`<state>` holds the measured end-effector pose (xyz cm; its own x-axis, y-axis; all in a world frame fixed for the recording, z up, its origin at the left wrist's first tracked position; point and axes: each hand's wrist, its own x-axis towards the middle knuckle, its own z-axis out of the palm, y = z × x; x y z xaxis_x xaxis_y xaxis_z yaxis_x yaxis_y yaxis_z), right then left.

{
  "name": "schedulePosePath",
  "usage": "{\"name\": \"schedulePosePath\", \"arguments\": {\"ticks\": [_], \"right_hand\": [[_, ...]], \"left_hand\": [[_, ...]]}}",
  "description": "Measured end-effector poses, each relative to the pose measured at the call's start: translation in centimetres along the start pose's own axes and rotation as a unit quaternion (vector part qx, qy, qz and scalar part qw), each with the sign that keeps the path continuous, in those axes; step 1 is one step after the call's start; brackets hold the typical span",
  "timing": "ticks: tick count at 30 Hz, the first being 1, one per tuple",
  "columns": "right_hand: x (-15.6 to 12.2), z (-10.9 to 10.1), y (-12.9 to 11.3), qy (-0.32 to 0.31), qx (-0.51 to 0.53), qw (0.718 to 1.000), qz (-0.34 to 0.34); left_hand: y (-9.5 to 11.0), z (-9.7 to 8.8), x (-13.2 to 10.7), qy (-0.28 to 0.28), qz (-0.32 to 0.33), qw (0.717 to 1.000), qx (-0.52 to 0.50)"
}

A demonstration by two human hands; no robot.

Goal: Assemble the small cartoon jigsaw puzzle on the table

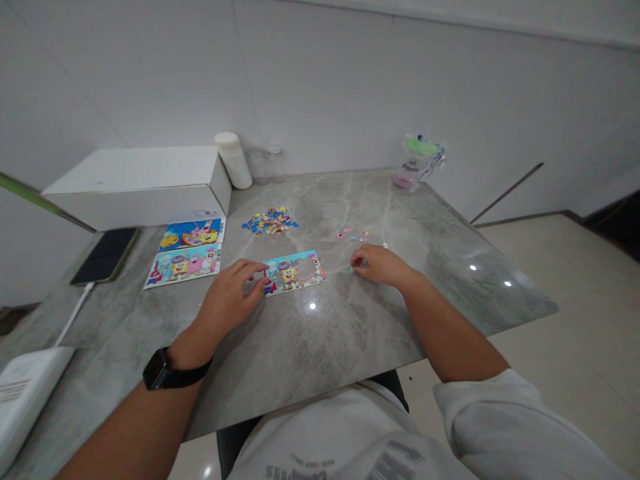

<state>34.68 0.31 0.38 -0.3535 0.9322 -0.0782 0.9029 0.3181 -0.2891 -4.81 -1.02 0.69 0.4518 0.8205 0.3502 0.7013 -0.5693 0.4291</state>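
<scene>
A partly filled jigsaw puzzle [289, 275] with a cartoon picture lies flat on the grey table, with a gap in its right half. My left hand [231, 290] is at its left edge, thumb and forefinger apart, the fingertips touching the border. To the right of the puzzle, my right hand [377, 265] pinches a small bluish puzzle piece [351, 270] close to the tabletop. Several loose pieces [365, 236] are scattered just beyond that hand. A heap of mixed puzzle pieces [271, 221] sits behind the puzzle.
Two cartoon picture cards [184, 265] lie at the left, beside a phone [105, 256] on a cable. Behind them stand a white box [135, 187], a white bottle [233, 161] and clear glasses [275, 165]. A plastic bag [419, 163] rests at the back right table edge.
</scene>
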Motion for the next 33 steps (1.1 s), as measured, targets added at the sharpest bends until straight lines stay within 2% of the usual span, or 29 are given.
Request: {"name": "schedulePosePath", "arguments": {"ticks": [9, 13, 15, 18, 20, 23, 29, 31, 33], "right_hand": [[0.3, 0.7, -0.4, 0.007, 0.017, 1.000, -0.014], [0.5, 0.7, -0.7, 0.000, 0.097, 0.995, 0.005], [0.6, 0.6, -1.0, -0.010, 0.204, 0.979, 0.010], [0.9, 0.2, -1.9, -0.023, 0.389, 0.921, 0.006], [1.2, -0.2, -2.6, -0.026, 0.464, 0.885, 0.014], [1.8, -1.0, -3.8, -0.018, 0.511, 0.859, 0.041], [3.8, -3.3, -6.6, -0.009, 0.557, 0.826, 0.081], [4.6, -4.1, -7.5, -0.010, 0.567, 0.820, 0.076], [5.4, -4.7, -8.3, -0.005, 0.562, 0.825, 0.057]], "left_hand": [[0.0, 0.1, 0.0, 0.001, 0.003, 1.000, 0.000], [0.0, 0.2, -0.1, -0.001, 0.008, 1.000, -0.004], [0.0, 0.3, -0.1, 0.000, 0.013, 1.000, -0.004], [-0.1, 0.5, -0.2, 0.004, 0.020, 1.000, -0.002], [-0.1, 0.6, -0.2, 0.006, 0.024, 1.000, -0.004], [0.1, 0.6, -0.2, 0.006, 0.029, 0.999, -0.012], [0.3, 0.7, -0.2, 0.013, 0.034, 0.999, -0.013], [0.3, 0.7, -0.2, 0.014, 0.031, 0.999, -0.014], [0.3, 0.7, -0.1, 0.013, 0.029, 0.999, -0.015]]}}
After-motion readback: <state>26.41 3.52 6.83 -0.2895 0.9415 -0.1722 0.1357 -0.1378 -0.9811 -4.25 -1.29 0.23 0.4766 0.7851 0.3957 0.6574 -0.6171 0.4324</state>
